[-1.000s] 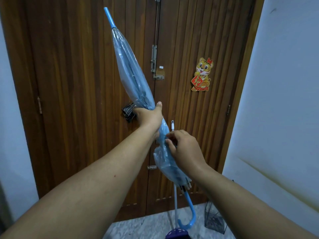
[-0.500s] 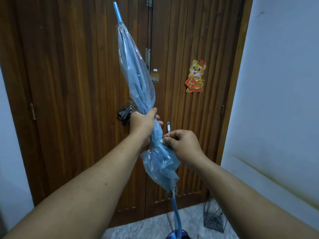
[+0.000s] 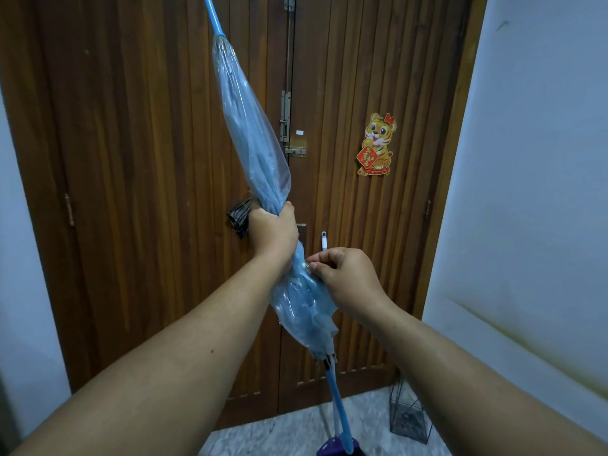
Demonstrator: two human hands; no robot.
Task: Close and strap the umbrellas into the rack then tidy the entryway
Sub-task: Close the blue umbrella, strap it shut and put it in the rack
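Floor: pale marble floor (image 3: 296, 432) under my feet.
On it: wire rack (image 3: 409, 419) by the wall; purple thing (image 3: 332, 449) at the frame's bottom edge.

I see clear blue umbrella (image 3: 253, 139) folded, tilted tip-up toward upper left, before door; canopy bunched mid-length; wire rack (image 3: 408, 416) on floor, lower right.

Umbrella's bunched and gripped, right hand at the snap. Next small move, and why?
Probably press the strap's snap shut. The left hand grips the folded blue umbrella mid-canopy, and the right hand pinches at a small white stud just below, while the canopy beneath still puffs out loosely.
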